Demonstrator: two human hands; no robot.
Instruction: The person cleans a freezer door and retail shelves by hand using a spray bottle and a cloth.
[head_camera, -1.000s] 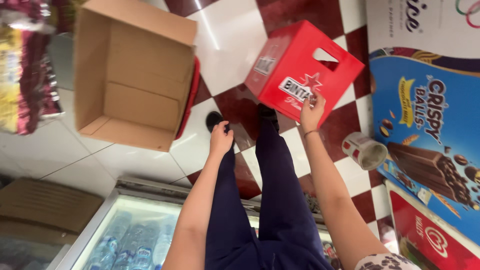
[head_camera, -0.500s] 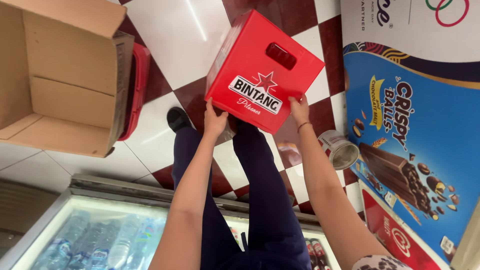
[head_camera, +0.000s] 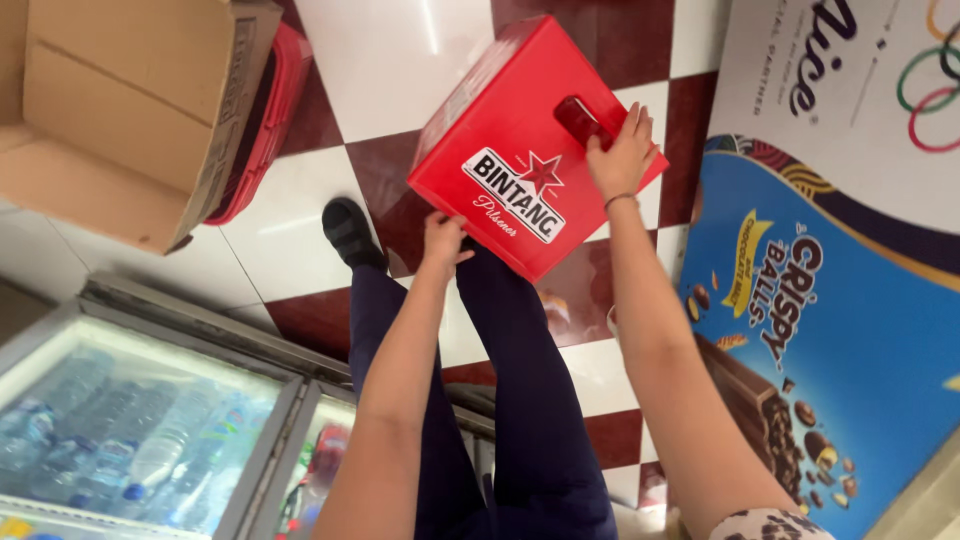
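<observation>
Left of the hands a large open cardboard box (head_camera: 120, 110) sits against a red crate (head_camera: 262, 120) on the checkered floor (head_camera: 370, 60), while the red plastic crate (head_camera: 520, 150) is gripped between them, right hand (head_camera: 622, 155) by its handle slot, left hand (head_camera: 445, 240) clamped on its lower edge.

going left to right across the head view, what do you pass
Open cardboard box → red crate tucked against it → black shoe → left hand under the red box → right hand on its top → blue ice-cream poster.
</observation>
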